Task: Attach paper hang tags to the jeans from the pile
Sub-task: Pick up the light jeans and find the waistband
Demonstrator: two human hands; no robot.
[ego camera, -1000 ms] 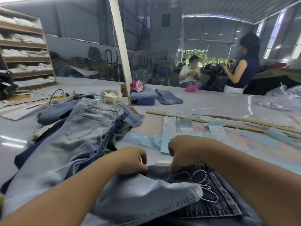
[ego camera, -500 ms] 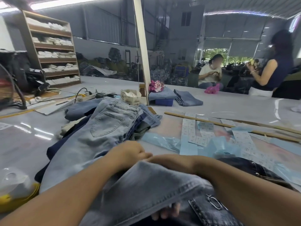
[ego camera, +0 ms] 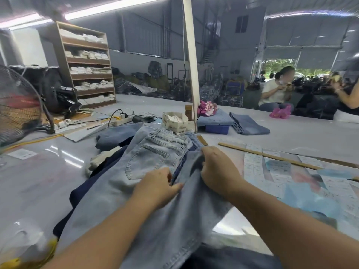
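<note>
The left hand [ego camera: 155, 188] is resting on the light-wash jeans [ego camera: 155, 162] at the top of the pile [ego camera: 108, 166], its fingers curling loosely and pinching a fold of denim near the back pocket. The right hand [ego camera: 217, 171], at about two o'clock from the left, is gripping a bunched edge of the same cloth with fingers closed around it.

The jeans are lying on the grey surface [ego camera: 38, 171] directly ahead, long axis running from seven o'clock at the legs to one o'clock at the waistband, pocket side up.

Likely trouble: the darker pairs beneath may be dragging along as the top pair is being pulled, since the layers are overlapping closely. The bunched fabric in the right hand's grip could be hiding the belt loop or seam meant for a tag. The hang tags [ego camera: 175, 121] appear to be sitting in a small box at twelve o'clock, well apart from both hands, so reaching over could be tumbling the pile.
</note>
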